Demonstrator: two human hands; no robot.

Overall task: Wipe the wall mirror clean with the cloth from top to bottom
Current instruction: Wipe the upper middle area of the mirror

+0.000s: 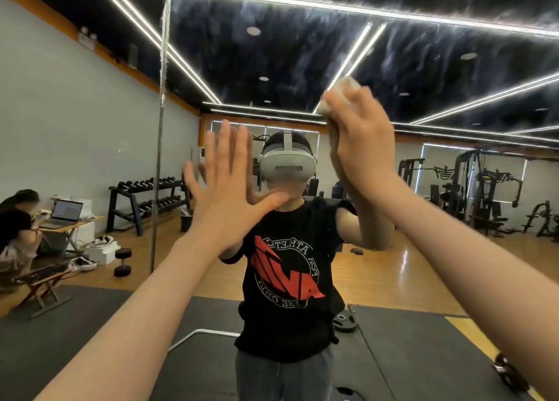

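step: wiping high on the mirror (pixel 302 53) | right hand (pixel 360 140) holds cloth (pixel 335 98) | left hand (pixel 230 189) flat, fingers wide | next: wipe lower down, I think

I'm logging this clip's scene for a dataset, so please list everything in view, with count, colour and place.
wall mirror: one, smeared, fills the view; vertical seam at left
cloth: one, beige, bunched, against the glass, upper right
Seen in reflection:
dumbbell rack: one, black, left
laptop: one, grey, on a table, far left
seated person: one, dark top, far left
gym machines: several, black, right
weight plate: one, black, on the floor mat
left hand: fingers spread, flat toward the glass
right hand: holds the cloth
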